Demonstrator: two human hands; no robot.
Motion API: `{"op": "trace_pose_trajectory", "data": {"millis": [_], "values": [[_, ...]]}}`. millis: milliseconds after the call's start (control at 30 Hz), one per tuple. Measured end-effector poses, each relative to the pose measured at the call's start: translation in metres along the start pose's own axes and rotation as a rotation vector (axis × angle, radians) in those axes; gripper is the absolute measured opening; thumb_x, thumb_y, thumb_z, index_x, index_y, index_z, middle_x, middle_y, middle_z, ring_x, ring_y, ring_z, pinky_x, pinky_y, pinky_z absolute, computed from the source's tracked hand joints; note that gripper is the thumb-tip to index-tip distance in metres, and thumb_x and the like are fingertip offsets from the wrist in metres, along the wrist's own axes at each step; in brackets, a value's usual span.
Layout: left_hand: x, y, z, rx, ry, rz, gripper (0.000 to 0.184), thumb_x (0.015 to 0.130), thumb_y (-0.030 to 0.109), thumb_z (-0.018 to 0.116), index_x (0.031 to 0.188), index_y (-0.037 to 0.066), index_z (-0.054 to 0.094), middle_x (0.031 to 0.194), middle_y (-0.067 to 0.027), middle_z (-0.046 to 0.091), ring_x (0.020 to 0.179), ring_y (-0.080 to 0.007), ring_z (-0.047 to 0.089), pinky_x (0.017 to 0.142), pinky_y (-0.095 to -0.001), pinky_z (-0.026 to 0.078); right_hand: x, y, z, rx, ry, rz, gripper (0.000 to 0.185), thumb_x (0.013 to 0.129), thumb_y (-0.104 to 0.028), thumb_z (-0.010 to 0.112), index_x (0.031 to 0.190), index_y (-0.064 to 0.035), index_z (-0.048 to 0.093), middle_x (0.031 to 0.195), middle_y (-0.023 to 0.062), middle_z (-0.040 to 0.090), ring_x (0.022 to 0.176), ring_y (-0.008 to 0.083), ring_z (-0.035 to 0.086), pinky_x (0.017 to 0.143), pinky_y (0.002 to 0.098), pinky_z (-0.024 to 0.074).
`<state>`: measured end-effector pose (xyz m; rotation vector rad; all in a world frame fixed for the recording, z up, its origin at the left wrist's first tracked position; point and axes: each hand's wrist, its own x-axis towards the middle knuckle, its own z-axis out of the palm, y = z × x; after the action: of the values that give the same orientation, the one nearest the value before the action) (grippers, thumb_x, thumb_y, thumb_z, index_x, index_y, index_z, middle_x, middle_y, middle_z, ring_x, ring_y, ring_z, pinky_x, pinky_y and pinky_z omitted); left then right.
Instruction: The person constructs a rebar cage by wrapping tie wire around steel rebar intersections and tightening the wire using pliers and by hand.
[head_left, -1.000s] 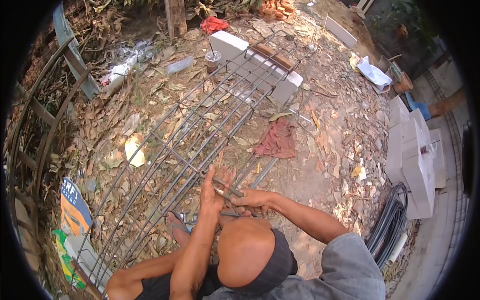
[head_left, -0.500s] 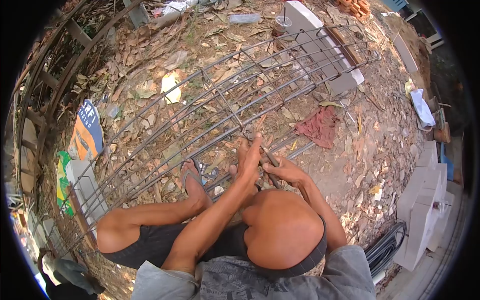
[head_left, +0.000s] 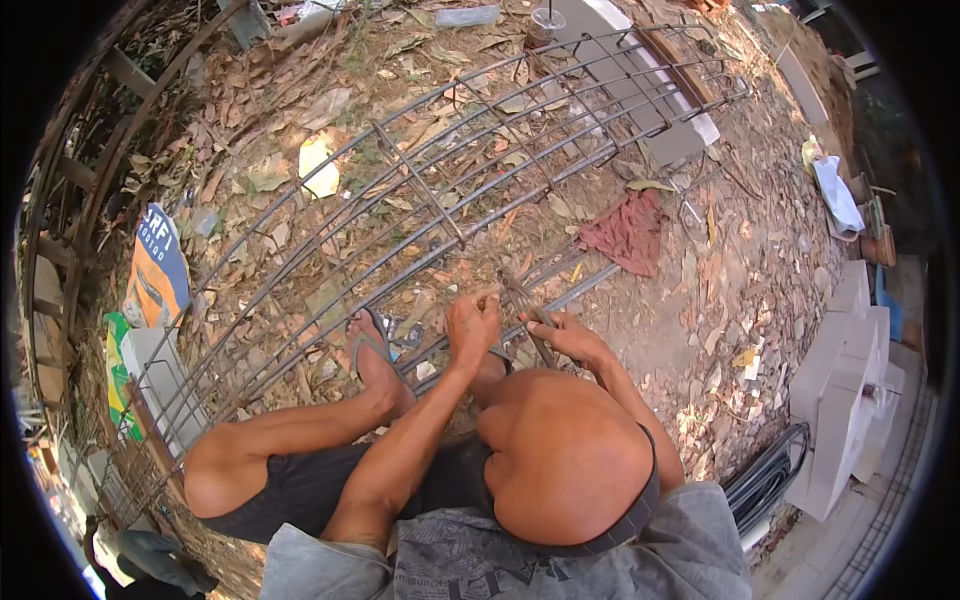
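Observation:
My right hand (head_left: 572,338) is wrapped round the handles of dark metal pincers (head_left: 516,295), whose head points away from me. Just left of the pincers, my left hand (head_left: 474,325) has its fingers closed together; whatever lies in them is too small to make out. Beyond both hands stretches a long rebar cage (head_left: 420,183) of straight bars and bent stirrups, and neither hand touches it. A crumpled red cloth (head_left: 628,232) lies on the ground past my right hand, beside loose straight bars (head_left: 580,290).
Grey blocks (head_left: 650,95) and a wooden piece (head_left: 675,68) sit under the cage's far end. Another pale block (head_left: 165,375) is under its left end. Stacked blocks (head_left: 840,390) and a black coil (head_left: 770,480) lie at right. Dry leaves cover the ground.
Both hands have drawn back from the cage bar toward me. My left hand has moved away from the pincers, which have come off the bar. The view has shifted slightly.

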<state>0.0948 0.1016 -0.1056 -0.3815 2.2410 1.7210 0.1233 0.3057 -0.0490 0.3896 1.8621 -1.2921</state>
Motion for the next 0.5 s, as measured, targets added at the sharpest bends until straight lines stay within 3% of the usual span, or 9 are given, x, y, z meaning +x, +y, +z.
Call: {"op": "trace_pose_trajectory", "data": {"millis": [133, 233, 333, 433, 500], "values": [[-0.0001, -0.0077, 0.0052, -0.080, 0.006, -0.002, 0.031, 0.091, 0.024, 0.076, 0.107, -0.002, 0.076, 0.088, -0.0154, 0.078, 0.075, -0.0230, 0.074, 0.070, -0.0365, 0.057, 0.0003, -0.0022, 0.0090, 0.030, 0.014, 0.001, 0.046, 0.099, -0.030, 0.065, 0.142, -0.0128, 0.066, 0.130, 0.0091, 0.070, 0.119, 0.0208, 0.062, 0.106, 0.0359, 0.0446], [0.0026, -0.0065, 0.0030, -0.309, -0.037, -0.127, 0.030, 0.094, 0.013, 0.073, 0.112, -0.011, 0.071, 0.083, -0.0142, 0.075, 0.064, -0.0152, 0.069, 0.054, -0.0292, 0.055, 0.0067, -0.0005, 0.0067, 0.070, -0.058, -0.015, 0.046, 0.099, -0.028, 0.065, 0.143, -0.0129, 0.065, 0.131, 0.0086, 0.070, 0.121, 0.0219, 0.062, 0.108, 0.0370, 0.0442], [0.0085, -0.0117, -0.0038, -0.232, -0.159, -0.171, 0.028, 0.093, 0.015, 0.075, 0.109, -0.009, 0.072, 0.084, -0.0132, 0.075, 0.065, -0.0159, 0.070, 0.057, -0.0285, 0.056, 0.0071, -0.0019, 0.0058, 0.104, -0.113, 0.005, 0.046, 0.100, -0.029, 0.064, 0.144, -0.0135, 0.064, 0.133, 0.0078, 0.069, 0.124, 0.0227, 0.061, 0.109, 0.0381, 0.0427], [0.0024, -0.0128, -0.0014, -0.026, -0.100, -0.147, 0.023, 0.093, 0.012, 0.075, 0.104, -0.008, 0.073, 0.082, -0.0125, 0.074, 0.066, -0.0167, 0.071, 0.057, -0.0283, 0.057, 0.0036, -0.0039, 0.0016, 0.117, -0.138, 0.063, 0.046, 0.101, -0.029, 0.063, 0.145, -0.0141, 0.062, 0.134, 0.0069, 0.068, 0.130, 0.0224, 0.057, 0.108, 0.0395, 0.0424], [-0.0006, -0.0117, -0.0008, -0.157, -0.093, -0.199, 0.023, 0.093, 0.012, 0.074, 0.103, -0.009, 0.073, 0.082, -0.0129, 0.074, 0.065, -0.0171, 0.071, 0.057, -0.0288, 0.058, 0.0044, -0.0005, 0.0007, 0.191, -0.202, 0.056, 0.047, 0.102, -0.028, 0.062, 0.147, -0.0148, 0.059, 0.136, 0.0064, 0.067, 0.134, 0.0223, 0.054, 0.106, 0.0404, 0.0427]]}}
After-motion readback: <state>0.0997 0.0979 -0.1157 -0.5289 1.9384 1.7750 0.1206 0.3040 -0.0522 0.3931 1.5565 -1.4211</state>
